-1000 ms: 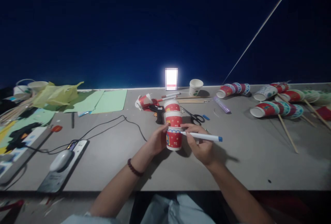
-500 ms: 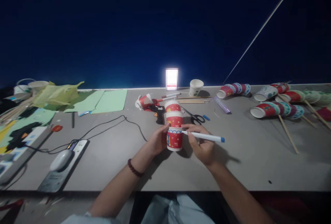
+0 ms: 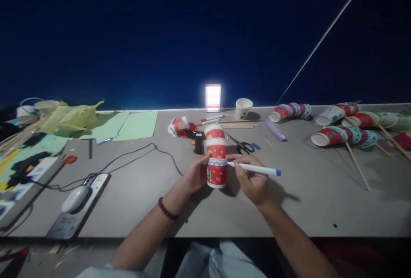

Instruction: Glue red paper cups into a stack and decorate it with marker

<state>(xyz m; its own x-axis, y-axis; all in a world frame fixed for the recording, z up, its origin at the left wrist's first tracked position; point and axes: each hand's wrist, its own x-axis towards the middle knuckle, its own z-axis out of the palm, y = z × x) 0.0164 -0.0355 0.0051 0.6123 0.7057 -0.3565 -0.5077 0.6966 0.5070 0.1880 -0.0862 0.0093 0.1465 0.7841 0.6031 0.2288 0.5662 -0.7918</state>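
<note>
A row of joined red paper cups with yellow and white prints lies in front of me, bottom end towards me. My left hand is closed around its left side. In my right hand is a white marker with a blue end, its tip at the white band of the nearest cup. Blue scalloped lines run along that band. The right fingertips also reach the cups' right side. Just behind the cups lie a black glue gun, partly hidden, and black-handled scissors.
Several decorated cup chains, some with wooden sticks, lie at the right. A white cup stands at the back near a purple tube. Leftward are green paper sheets, a power strip, a phone and a black cable.
The cups have turned slightly leftward in my left hand. My right hand and the marker have shifted a little to the right; the rest looks the same.
</note>
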